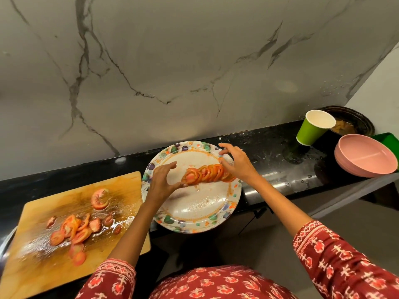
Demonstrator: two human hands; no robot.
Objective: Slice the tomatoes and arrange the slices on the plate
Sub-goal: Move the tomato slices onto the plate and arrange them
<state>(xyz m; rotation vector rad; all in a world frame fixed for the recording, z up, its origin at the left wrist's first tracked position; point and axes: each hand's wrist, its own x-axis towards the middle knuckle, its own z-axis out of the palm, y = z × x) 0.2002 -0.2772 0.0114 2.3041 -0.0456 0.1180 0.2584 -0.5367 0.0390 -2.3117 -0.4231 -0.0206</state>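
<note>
1. Marble-look wall panels with dark veins rise behind a narrow, glossy black tabletop (269,152) dotted with water.
2. On it sits a round floral-rimmed plate (194,214), smooth and wet-looking, overhanging the front edge a little.
3. Across the plate's far half lies a row of tomato slices (208,173): thin, round, overlapping like shingles.
4. Step in hand, as I judge it: arranging. The left hand (160,183) touches the row's left end, thumb and fingers (172,164) spread apart, gripping nothing that I can see. The right hand (236,164) rests at the right end, fingers loosely spread, holding nothing.
5. More slices and end pieces (73,230) lie scattered on the wooden cutting board (43,266) to the left, its surface soaked with juice.
6. Next move likely calls for fetching those loose slices; they look soft and slippery, so a light pinch suits them.
7. To the right stand a green paper cup (311,131), stacked pink bowls (367,158) and a dark pan (354,121).
8. No knife shows.
</note>
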